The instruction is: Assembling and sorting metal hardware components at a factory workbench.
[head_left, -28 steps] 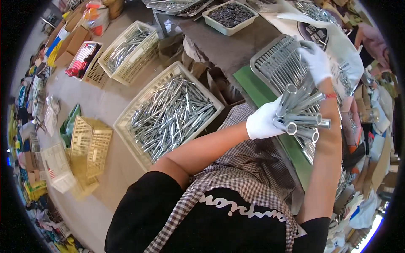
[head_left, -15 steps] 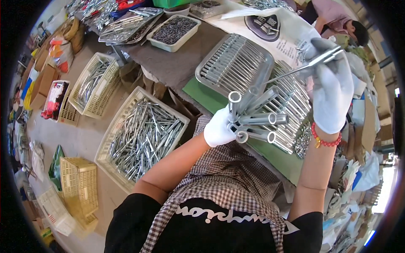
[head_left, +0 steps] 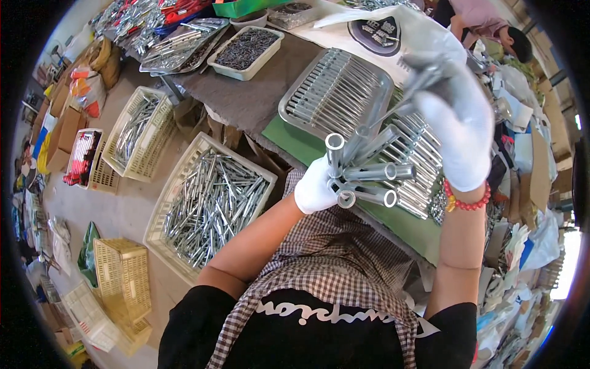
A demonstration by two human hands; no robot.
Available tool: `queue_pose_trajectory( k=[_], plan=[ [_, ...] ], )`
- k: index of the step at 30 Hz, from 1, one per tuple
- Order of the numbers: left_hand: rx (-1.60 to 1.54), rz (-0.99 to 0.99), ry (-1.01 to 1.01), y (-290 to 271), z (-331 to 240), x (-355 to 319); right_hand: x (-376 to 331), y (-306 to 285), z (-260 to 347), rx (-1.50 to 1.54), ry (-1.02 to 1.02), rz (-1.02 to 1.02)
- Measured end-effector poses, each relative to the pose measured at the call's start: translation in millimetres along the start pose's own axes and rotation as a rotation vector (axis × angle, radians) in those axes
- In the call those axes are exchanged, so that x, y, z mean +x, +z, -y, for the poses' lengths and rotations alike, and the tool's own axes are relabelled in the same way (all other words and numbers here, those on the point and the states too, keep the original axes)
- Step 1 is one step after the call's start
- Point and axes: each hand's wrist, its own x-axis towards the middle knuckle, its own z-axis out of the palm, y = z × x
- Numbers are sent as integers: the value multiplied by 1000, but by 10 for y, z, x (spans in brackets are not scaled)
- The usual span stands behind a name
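My left hand (head_left: 312, 187), in a white glove, is closed around a fanned bundle of several shiny metal tubes (head_left: 369, 173), their open ends pointing outward. Above and to the right, my right hand (head_left: 461, 132), also gloved in white, grips a thin metal rod (head_left: 393, 112) with a thicker end; motion blurs the fingers. The rod's thin end points down-left at the bundle, near one tube's mouth; whether it is inside I cannot tell. Just beyond the tubes lies a metal tray (head_left: 287, 109) with rods in neat rows. More rods (head_left: 419, 169) lie side by side under my right hand.
On the table, a white tub (head_left: 215, 63) holds small dark screws, beside plates of metal parts (head_left: 178, 52). A white sack (head_left: 430, 37) lies behind. At my left stands a cream crate (head_left: 153, 230) full of metal rods; other crates (head_left: 123, 270) sit on the floor. A person (head_left: 485, 27) bends far right.
My right hand has moved down and left with the rod, bringing its thin end closer to the tubes. My left hand keeps its hold on the bundle.
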Motion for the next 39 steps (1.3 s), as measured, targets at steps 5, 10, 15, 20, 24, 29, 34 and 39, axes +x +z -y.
queue_pose_trajectory(
  k=[5,10,15,20,24,29,34,39],
  plan=[
    [-244,31,-81,-2,-54,10,-50,61,-236,-395,-23,177],
    [-305,60,-56,-16,-33,10,-25,63,-268,-496,-154,177],
    [-401,16,-86,-4,-20,-16,4,48,-315,-564,-256,283],
    [-108,71,-72,-80,119,-51,134,-113,-327,-286,-56,577],
    [-24,6,-27,-89,117,-78,267,-170,-505,42,60,714],
    [-25,-30,-79,-81,262,-75,798,-41,-1207,-736,61,394],
    [-337,-60,-118,-34,125,-46,991,284,-1783,-1145,114,269],
    [57,-12,-12,-127,152,-62,1053,497,-1918,-1142,167,183]
  ],
)
